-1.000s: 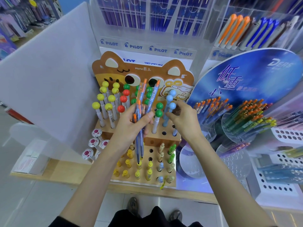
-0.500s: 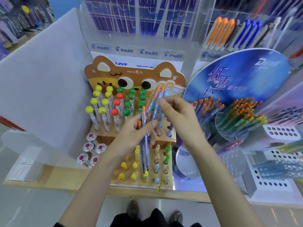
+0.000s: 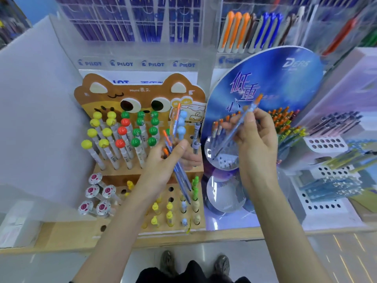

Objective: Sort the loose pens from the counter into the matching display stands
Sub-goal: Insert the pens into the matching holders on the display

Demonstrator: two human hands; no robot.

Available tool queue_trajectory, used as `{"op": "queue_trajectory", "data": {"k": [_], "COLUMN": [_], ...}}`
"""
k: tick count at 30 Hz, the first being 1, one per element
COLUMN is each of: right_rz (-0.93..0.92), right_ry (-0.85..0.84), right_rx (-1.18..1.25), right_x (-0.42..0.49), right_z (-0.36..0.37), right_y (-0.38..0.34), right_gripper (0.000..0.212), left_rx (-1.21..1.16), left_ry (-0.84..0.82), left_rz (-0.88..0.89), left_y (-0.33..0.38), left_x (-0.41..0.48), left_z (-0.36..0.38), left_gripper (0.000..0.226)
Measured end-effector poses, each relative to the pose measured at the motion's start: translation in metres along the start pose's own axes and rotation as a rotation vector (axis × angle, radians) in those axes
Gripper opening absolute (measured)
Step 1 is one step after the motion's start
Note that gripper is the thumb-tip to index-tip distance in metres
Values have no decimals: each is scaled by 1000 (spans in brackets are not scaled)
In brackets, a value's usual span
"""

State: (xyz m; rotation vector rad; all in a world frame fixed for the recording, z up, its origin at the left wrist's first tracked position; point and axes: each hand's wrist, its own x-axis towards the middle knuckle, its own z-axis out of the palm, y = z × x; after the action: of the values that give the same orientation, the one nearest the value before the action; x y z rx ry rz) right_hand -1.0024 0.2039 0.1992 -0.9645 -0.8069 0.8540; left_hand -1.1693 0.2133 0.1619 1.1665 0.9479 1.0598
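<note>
Far left: white partition panel (image 3: 40, 103), upright, with mushroom-topped pens (image 3: 95, 193) at its foot. Next over: cat-face wooden stand (image 3: 140, 92) on the tabletop (image 3: 224, 235), upper tier packed with yellow, red and green ball-topped pens (image 3: 122, 131), lower tier part filled with small figure-topped pens (image 3: 169, 215). Behind it: clear Pilot rack (image 3: 138, 64). Centre: left grip (image 3: 165, 162) in front of the cat stand, fingers and thumb curled round a bundle of blue pens (image 3: 181, 180), orange tips up, points down. Right of centre: right grip (image 3: 255, 137) pinching a single blue pen (image 3: 253, 104), orange cap up and to the right, tilted, lower end down toward the clear perforated tier (image 3: 222, 160) of the round blue Ders stand (image 3: 281, 74); in a hole or not, cannot tell. Matching orange-capped pens (image 3: 283, 119) already standing there. Far right: white perforated holders (image 3: 326, 144), more pens, blurred.
</note>
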Motion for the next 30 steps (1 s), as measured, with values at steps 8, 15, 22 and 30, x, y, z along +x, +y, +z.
{"op": "queue_trajectory", "data": {"k": [8, 15, 22, 30], "right_rz": [123, -14, -4, 19], "right_ry": [61, -15, -93, -225], "right_rx": [-137, -625, -935, -907], "right_x": [-13, -38, -50, -51], "right_z": [-61, -96, -111, -107], "right_y": [27, 50, 73, 79], "right_gripper": [23, 30, 19, 17], "left_rx": [-20, 3, 65, 116], "left_ry": [39, 12, 5, 14], "left_rz": [-26, 27, 76, 100], "left_y": [-11, -25, -35, -40], "left_x": [4, 4, 2, 5], "left_z": [30, 41, 50, 51], "left_gripper": [25, 11, 13, 22]}}
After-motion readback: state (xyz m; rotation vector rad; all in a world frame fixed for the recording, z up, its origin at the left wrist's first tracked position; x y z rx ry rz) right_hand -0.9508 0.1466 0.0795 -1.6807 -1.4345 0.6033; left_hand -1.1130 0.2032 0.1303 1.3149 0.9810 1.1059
